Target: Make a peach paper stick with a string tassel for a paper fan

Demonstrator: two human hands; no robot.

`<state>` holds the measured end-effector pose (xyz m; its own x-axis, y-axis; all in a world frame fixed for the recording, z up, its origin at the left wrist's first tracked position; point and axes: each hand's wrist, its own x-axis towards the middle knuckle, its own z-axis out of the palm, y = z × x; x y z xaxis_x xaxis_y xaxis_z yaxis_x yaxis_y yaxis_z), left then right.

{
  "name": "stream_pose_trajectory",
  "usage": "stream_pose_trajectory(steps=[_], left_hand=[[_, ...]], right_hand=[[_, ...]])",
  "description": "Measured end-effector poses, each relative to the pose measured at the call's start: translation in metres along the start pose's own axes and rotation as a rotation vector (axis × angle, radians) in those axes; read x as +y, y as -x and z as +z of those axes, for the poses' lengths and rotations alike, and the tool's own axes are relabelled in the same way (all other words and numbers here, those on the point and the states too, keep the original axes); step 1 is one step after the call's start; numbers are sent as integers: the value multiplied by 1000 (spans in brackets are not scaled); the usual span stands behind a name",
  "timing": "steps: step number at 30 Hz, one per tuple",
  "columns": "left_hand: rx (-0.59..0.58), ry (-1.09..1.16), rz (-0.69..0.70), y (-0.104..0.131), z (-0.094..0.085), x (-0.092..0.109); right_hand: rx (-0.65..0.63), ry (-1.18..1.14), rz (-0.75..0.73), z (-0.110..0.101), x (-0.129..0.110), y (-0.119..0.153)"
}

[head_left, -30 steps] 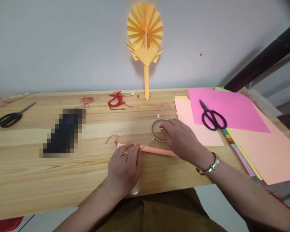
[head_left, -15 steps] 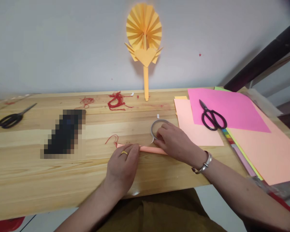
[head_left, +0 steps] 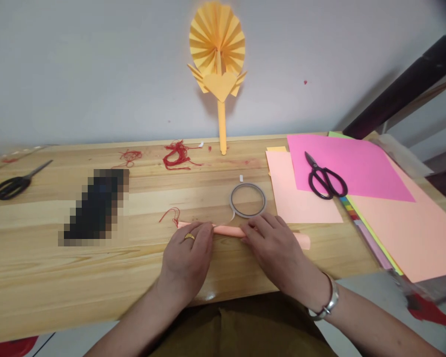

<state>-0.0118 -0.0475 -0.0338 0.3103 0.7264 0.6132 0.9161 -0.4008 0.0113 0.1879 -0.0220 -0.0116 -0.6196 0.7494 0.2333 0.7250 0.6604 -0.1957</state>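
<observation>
A rolled pink paper tube point(head_left: 226, 230) lies crosswise near the table's front. My left hand point(head_left: 189, 258), with a gold ring, is closed over its left part. My right hand point(head_left: 273, 245) has its fingers closed on the tube further right, and the tube's right end shows beyond it. Just behind my right hand lies a roll of tape point(head_left: 231, 198) with a loose end curling toward the tube. Red thread point(head_left: 175, 217) sticks out by the tube's left end.
A yellow paper fan point(head_left: 222, 87) leans on the wall. Black-handled scissors point(head_left: 325, 181) rest on a magenta sheet point(head_left: 371, 168); other scissors point(head_left: 13, 186) lie far left. A blurred dark object point(head_left: 96, 208) and red thread bundles point(head_left: 176, 154) lie on the wooden table point(head_left: 96, 287).
My right hand has moved off the tape roll, down onto the pink tube. The roll now shows whole. My left hand stays on the tube; the view has shifted slightly.
</observation>
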Motion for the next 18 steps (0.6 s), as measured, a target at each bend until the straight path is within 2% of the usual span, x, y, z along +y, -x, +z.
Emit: stream_pose_trajectory(steps=[10, 14, 18], left_hand=[[-41, -5, -30, -6, -7, 1], [-79, 17, -59, -4, -7, -1], [-66, 62, -75, -1, -8, -1]], right_hand=[[81, -99, -11, 12, -7, 14], [84, -104, -5, 13, -9, 15], [97, -108, -13, 12, -9, 14]])
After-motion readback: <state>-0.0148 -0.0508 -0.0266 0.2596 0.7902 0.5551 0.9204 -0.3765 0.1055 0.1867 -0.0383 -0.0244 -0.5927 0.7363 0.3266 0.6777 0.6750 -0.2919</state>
